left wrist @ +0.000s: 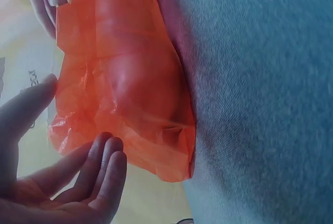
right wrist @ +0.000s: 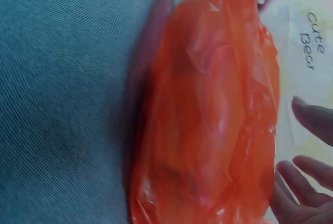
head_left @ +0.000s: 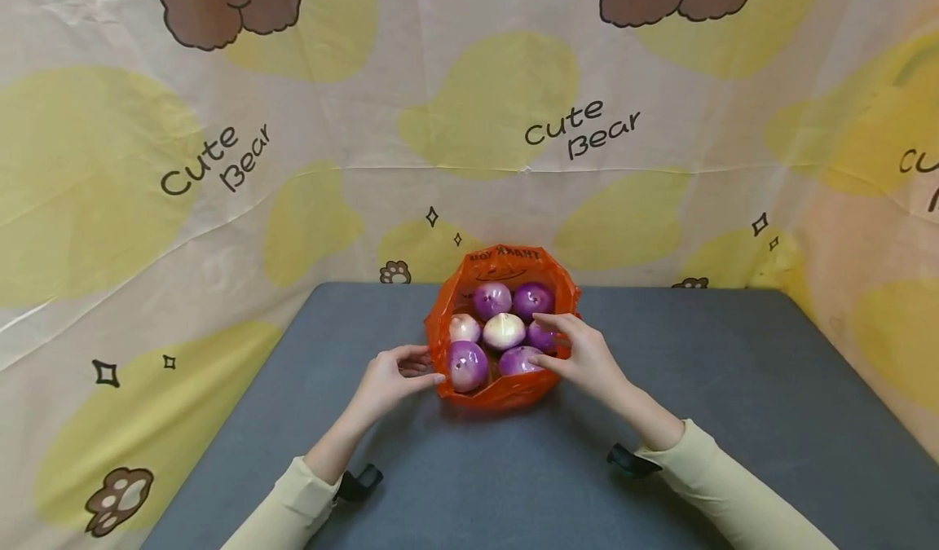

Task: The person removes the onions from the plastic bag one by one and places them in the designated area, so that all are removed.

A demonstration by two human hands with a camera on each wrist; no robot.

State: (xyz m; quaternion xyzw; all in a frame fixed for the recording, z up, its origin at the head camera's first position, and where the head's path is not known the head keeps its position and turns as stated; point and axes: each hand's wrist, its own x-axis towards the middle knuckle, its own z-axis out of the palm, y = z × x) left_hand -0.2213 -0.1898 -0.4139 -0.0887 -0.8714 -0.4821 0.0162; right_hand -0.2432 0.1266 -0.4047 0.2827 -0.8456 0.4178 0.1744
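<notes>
An orange plastic bag, mouth open toward the head camera, holds several purple onions and a paler one in the middle. My left hand is at the bag's left edge, thumb tip against the rim; in the left wrist view its relaxed fingers lie against the bag. My right hand reaches over the right rim, thumb and fingers spread above the onions there. In the right wrist view this hand is beside the bag, gripping nothing.
The bag stands on a dark grey table, near its far edge. Behind hangs a cloth with yellow patches, bears and lettering. Dark straps are at both wrists.
</notes>
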